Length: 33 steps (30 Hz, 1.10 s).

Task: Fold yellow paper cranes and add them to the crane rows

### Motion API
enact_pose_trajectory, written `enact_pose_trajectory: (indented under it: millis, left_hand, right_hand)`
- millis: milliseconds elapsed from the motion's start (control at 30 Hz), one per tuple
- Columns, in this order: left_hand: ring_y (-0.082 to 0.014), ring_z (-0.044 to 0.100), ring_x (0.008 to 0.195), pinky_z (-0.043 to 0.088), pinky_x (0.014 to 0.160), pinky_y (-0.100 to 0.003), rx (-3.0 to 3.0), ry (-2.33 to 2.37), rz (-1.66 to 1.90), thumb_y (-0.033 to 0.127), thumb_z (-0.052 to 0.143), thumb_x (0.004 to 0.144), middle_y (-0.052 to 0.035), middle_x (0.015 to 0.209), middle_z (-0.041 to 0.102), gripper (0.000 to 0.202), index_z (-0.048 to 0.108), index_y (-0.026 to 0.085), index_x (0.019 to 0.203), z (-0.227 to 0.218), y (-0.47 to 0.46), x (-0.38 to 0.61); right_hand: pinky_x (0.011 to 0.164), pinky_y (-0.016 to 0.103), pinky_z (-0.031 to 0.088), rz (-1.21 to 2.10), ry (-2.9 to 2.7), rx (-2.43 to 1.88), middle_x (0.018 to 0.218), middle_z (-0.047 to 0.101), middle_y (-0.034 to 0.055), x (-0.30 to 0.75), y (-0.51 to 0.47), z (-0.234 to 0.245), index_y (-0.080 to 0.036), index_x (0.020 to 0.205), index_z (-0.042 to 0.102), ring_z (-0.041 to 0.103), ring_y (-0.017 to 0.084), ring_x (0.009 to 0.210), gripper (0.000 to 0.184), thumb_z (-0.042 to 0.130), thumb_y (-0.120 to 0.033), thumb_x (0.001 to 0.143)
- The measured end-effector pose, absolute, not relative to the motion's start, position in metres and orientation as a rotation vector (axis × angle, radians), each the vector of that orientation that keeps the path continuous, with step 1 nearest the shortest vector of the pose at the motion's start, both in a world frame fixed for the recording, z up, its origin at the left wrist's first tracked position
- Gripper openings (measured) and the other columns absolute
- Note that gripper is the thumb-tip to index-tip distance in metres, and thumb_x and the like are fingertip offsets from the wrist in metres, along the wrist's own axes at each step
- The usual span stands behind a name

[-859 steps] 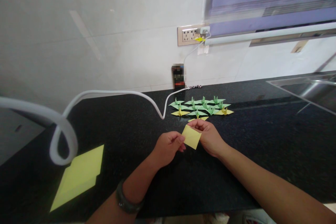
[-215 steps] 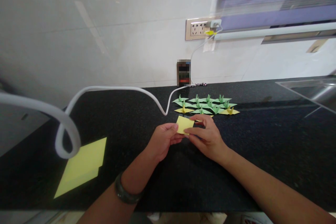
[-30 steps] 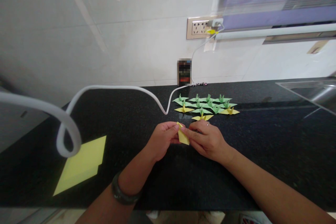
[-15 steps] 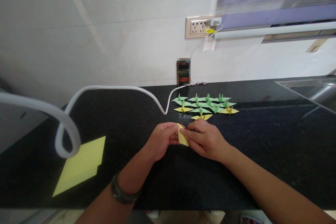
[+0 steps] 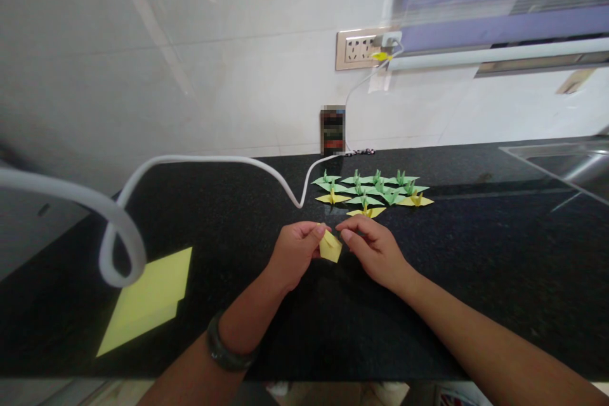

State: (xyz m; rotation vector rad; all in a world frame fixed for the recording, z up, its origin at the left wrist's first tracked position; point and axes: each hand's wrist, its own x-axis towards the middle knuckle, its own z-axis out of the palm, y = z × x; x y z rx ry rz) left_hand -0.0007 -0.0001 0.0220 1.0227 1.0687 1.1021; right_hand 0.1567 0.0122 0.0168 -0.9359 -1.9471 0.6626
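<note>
The left hand [image 5: 295, 254] grasps a folded yellow paper [image 5: 330, 247] between thumb and fingers, over the black worktop [image 5: 214, 222]. The right hand [image 5: 378, 252], its fingers released and loosely curled, is just beside the paper, apart from it. Beyond both hands stand green paper cranes [image 5: 363, 200] and yellow paper cranes [image 5: 366, 212]; overlapping yellow sheets [image 5: 157, 288] lie at left, partly behind a white cable [image 5: 204, 158].

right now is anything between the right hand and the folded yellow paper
Nothing visible: the right hand is close beside the right edge of the folded yellow paper. The left hand pinches its left side, and the nearest yellow crane lies beyond, outside that gap.
</note>
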Motion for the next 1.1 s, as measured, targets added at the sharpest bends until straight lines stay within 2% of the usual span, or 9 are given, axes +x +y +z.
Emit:
enact_pose_trajectory:
  millis: [133,300,633,867,1100]
  left_hand:
    - [-0.0147,0.057,0.057,0.045,0.055,-0.026,1.075,1.133,1.127,0.037,0.056,0.068,-0.0039,0.065,0.062,0.029,0.062,0.011,0.08,0.0221,-0.0009,0.0007]
    - [-0.0152,0.057,0.058,0.044,0.054,-0.025,1.078,1.13,1.124,0.036,0.057,0.067,-0.0039,0.065,0.063,0.026,0.063,0.013,0.079,0.0219,-0.0015,0.0013]
    - [-0.0145,0.056,0.058,0.043,0.054,-0.025,1.126,1.155,1.145,0.037,0.055,0.069,-0.0016,0.063,0.061,0.028,0.063,0.014,0.083,0.0166,0.0002,-0.0004]
    - [-0.0125,0.053,0.056,0.042,0.051,-0.023,1.166,1.176,1.203,0.038,0.053,0.07,-0.0009,0.062,0.058,0.029,0.063,0.014,0.082,0.0179,0.0006,-0.0001]
    - [-0.0123,0.054,0.056,0.044,0.053,-0.024,1.098,1.146,1.174,0.039,0.054,0.069,-0.0012,0.062,0.059,0.03,0.062,0.013,0.082,0.0183,0.0004,0.0019]
  right_hand:
    - [0.049,0.021,0.04,0.914,-1.873,-1.081,0.064,0.055,0.0001,0.1508,0.0124,0.01,-0.015,0.077,0.056,0.048,0.009,0.054,0.02,0.049,-0.034,0.076]
    - [0.043,0.018,0.037,1.06,-1.841,-1.052,0.059,0.052,-0.0017,0.1483,0.0134,0.0065,-0.015,0.078,0.057,0.046,0.007,0.049,0.019,0.051,-0.033,0.074]
    - [0.044,0.018,0.037,1.08,-1.867,-1.019,0.058,0.052,-0.0022,0.15,0.0124,0.0081,-0.015,0.083,0.057,0.046,0.007,0.048,0.017,0.048,-0.027,0.076]
    - [0.048,0.02,0.04,0.856,-1.987,-0.974,0.067,0.052,-0.0016,0.1493,0.0078,0.01,-0.017,0.103,0.048,0.046,0.008,0.052,0.034,0.055,-0.022,0.071]
    - [0.066,0.025,0.043,0.423,-2.149,-0.821,0.085,0.053,0.005,0.1546,0.0101,0.0133,-0.018,0.091,0.055,0.051,0.013,0.076,0.019,0.047,-0.014,0.074]
